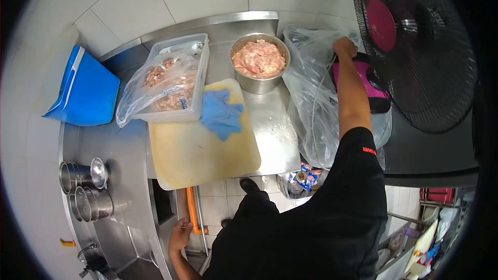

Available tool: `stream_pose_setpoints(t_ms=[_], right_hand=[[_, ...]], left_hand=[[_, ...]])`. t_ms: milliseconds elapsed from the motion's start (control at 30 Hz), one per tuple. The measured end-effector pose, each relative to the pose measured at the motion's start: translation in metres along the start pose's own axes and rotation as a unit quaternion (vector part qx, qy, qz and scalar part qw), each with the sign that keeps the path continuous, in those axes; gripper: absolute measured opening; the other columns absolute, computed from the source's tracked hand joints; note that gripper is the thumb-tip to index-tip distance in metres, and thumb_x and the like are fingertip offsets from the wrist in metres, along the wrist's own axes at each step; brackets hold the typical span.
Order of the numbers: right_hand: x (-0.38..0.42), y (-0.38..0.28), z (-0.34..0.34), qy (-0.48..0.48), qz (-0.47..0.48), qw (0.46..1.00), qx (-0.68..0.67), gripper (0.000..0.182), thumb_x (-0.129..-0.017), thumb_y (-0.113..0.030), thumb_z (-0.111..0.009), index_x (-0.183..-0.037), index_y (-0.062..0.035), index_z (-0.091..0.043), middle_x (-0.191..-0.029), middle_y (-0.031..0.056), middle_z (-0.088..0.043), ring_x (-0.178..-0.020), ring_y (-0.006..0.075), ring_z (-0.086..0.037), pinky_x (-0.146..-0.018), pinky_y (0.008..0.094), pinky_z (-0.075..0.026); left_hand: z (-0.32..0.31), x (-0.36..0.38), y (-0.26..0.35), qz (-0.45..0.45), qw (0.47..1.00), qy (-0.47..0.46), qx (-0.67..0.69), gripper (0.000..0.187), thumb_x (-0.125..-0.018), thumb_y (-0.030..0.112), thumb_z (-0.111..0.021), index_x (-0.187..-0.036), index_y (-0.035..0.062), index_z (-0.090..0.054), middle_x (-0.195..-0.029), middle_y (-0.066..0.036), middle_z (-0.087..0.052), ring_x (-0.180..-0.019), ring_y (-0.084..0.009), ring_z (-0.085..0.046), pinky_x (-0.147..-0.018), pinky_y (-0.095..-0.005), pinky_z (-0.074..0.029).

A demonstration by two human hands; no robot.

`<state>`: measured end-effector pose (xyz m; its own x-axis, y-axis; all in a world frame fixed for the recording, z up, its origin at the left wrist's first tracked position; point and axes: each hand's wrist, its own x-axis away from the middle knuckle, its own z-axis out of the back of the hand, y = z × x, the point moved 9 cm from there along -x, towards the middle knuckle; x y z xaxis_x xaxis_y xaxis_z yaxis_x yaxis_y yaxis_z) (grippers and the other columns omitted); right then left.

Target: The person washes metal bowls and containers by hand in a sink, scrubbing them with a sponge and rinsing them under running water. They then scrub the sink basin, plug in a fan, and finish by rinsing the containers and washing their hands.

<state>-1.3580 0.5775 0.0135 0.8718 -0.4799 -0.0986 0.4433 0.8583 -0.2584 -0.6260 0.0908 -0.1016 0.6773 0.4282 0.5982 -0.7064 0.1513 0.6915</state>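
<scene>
My right hand reaches to the back of the fan's black and pink base, beside a clear plastic bag. Its fingers are curled, and whatever they grip is hidden. Low by the counter's front edge hangs my left hand, fingers loosely bent and nothing visible in them, near an orange pipe. A steel pot of ground meat stands at the back of the counter. Left of it, a clear plastic tub holds more meat, partly covered by plastic film.
Blue gloves lie on a yellowed cutting board. A blue bin stands at left, above steel pots beside the sink. The fan's wire cage rises at right. A bag of wrappers sits below the counter.
</scene>
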Motion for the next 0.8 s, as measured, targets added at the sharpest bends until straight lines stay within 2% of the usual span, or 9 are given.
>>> stream_pose_setpoints(t_ms=[67,267,367,533,633,667,700,767,800], right_hand=[[-0.002,0.002,0.004,-0.014,-0.012,1.000,-0.008,0.028,-0.082,-0.022,-0.054,-0.104,-0.0083,-0.065,-0.118,0.0149,-0.055,-0.112,0.0323,-0.049,-0.087,0.0389,-0.044],[-0.003,0.011,0.016,-0.006,-0.033,0.999,-0.021,0.025,-0.081,-0.022,-0.055,-0.099,-0.0097,-0.067,-0.111,0.0139,-0.059,-0.105,0.0310,-0.055,-0.083,0.0380,-0.047],[-0.007,0.008,0.010,0.007,-0.025,1.000,-0.013,0.024,-0.082,-0.020,-0.054,-0.099,-0.0084,-0.066,-0.111,0.0136,-0.060,-0.103,0.0306,-0.057,-0.081,0.0383,-0.048],[-0.011,0.006,0.006,-0.016,-0.009,1.000,0.000,0.028,-0.083,-0.020,-0.050,-0.104,-0.0057,-0.063,-0.112,0.0171,-0.058,-0.106,0.0331,-0.056,-0.086,0.0411,-0.047],[-0.011,0.003,0.014,0.043,-0.022,0.999,-0.010,0.027,-0.082,-0.021,-0.054,-0.100,-0.0035,-0.064,-0.108,0.0149,-0.059,-0.103,0.0341,-0.055,-0.083,0.0416,-0.047],[-0.010,-0.005,0.024,0.106,-0.014,0.991,-0.079,0.027,-0.084,-0.022,-0.051,-0.098,-0.0028,-0.062,-0.105,0.0153,-0.060,-0.100,0.0332,-0.056,-0.081,0.0417,-0.047],[-0.011,-0.009,0.036,0.169,-0.006,0.975,-0.146,0.027,-0.085,-0.023,-0.049,-0.097,-0.0022,-0.061,-0.102,0.0156,-0.060,-0.098,0.0324,-0.057,-0.080,0.0419,-0.047],[-0.025,-0.045,0.049,0.237,0.152,0.937,-0.206,0.028,-0.087,-0.025,-0.045,-0.094,-0.0011,-0.058,-0.095,0.0161,-0.061,-0.090,0.0309,-0.060,-0.076,0.0418,-0.047],[-0.027,-0.061,0.054,0.194,0.204,0.917,-0.282,0.030,-0.088,-0.026,-0.045,-0.095,-0.0002,-0.058,-0.091,0.0151,-0.062,-0.086,0.0279,-0.061,-0.074,0.0392,-0.047]], left_hand=[[-0.002,-0.008,0.009,-0.010,1.000,-0.001,-0.017,0.030,-0.088,0.012,-0.056,-0.112,-0.0053,-0.049,-0.082,-0.004,-0.059,-0.070,-0.0102,-0.055,-0.066,-0.0231,-0.046],[-0.012,-0.034,-0.008,-0.046,0.999,-0.007,0.016,0.032,-0.087,0.014,-0.057,-0.112,-0.0045,-0.049,-0.083,-0.007,-0.061,-0.071,-0.0117,-0.057,-0.064,-0.0241,-0.046],[-0.018,-0.044,-0.044,-0.011,1.000,-0.023,-0.013,0.032,-0.086,0.014,-0.058,-0.111,-0.0046,-0.051,-0.080,-0.010,-0.062,-0.068,-0.0135,-0.060,-0.062,-0.0255,-0.048],[-0.023,-0.039,-0.042,0.036,0.999,-0.013,0.012,0.031,-0.084,0.014,-0.059,-0.108,-0.0049,-0.053,-0.079,-0.010,-0.062,-0.068,-0.0146,-0.061,-0.062,-0.0260,-0.048],[-0.023,-0.044,-0.048,0.034,0.999,-0.015,0.019,0.030,-0.084,0.014,-0.059,-0.107,-0.0050,-0.054,-0.079,-0.010,-0.062,-0.067,-0.0147,-0.061,-0.062,-0.0261,-0.048],[-0.024,-0.045,-0.048,0.031,0.999,-0.016,0.035,0.029,-0.084,0.013,-0.059,-0.106,-0.0051,-0.055,-0.079,-0.010,-0.062,-0.067,-0.0146,-0.061,-0.062,-0.0262,-0.048],[-0.024,-0.047,-0.045,0.024,0.999,-0.018,0.021,0.029,-0.084,0.013,-0.059,-0.106,-0.0053,-0.055,-0.078,-0.010,-0.062,-0.066,-0.0143,-0.061,-0.061,-0.0264,-0.048],[-0.024,-0.054,-0.047,0.018,0.999,-0.024,0.027,0.029,-0.084,0.014,-0.058,-0.106,-0.0055,-0.054,-0.077,-0.010,-0.062,-0.066,-0.0141,-0.061,-0.061,-0.0263,-0.048],[-0.024,-0.057,-0.047,0.013,0.999,-0.026,0.035,0.030,-0.084,0.014,-0.058,-0.106,-0.0056,-0.054,-0.076,-0.010,-0.062,-0.065,-0.0140,-0.061,-0.060,-0.0263,-0.048]])
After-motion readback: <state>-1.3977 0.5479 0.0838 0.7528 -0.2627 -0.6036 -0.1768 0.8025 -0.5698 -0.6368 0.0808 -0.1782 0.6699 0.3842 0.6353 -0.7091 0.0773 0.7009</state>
